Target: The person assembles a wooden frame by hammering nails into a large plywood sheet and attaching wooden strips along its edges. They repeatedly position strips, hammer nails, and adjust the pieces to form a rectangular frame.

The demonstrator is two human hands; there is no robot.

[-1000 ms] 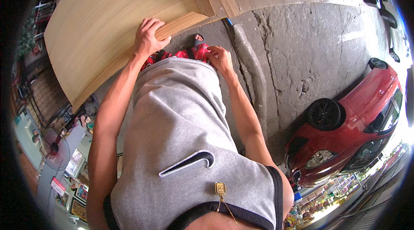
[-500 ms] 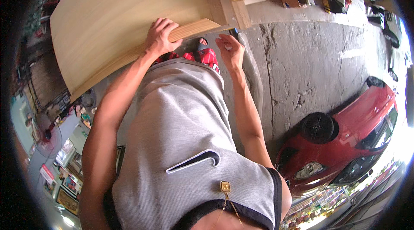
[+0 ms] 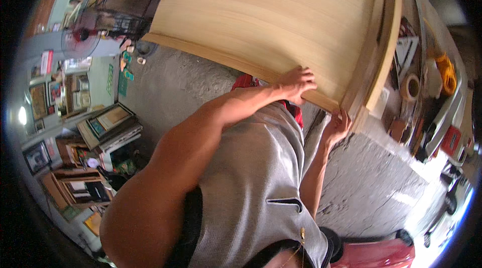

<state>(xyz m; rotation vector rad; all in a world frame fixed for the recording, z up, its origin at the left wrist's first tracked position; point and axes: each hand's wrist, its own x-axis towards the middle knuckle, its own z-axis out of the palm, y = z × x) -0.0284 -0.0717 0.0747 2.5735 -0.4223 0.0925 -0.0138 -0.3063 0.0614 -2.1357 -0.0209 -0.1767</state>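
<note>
A broad pale wooden panel (image 3: 261, 17) lies ahead of me, with a light wooden edge strip (image 3: 211, 61) along its near side. My left hand (image 3: 296, 84) is closed over this strip near its right end, fingers bent onto the panel's face. At the near right corner, my right hand (image 3: 339, 126) has its fingertips closed around the strip's end, partly hidden by the wood. There the strip meets a wooden side piece (image 3: 359, 79) running away from me. Beyond that, a second wooden rail (image 3: 386, 52) stands along the right.
To the right are a tape roll (image 3: 411, 87), a yellow-orange tool (image 3: 445, 73) and a red-and-white case (image 3: 452, 140). Stacked picture frames (image 3: 113, 127) stand at left, near a fan (image 3: 80, 37) and slippers (image 3: 126, 62). A red car (image 3: 371, 255) is at lower right.
My view has swung, so the panel appears further right. My right hand, apart from the wood before, has come to the strip's end at the corner. The left hand still holds the strip.
</note>
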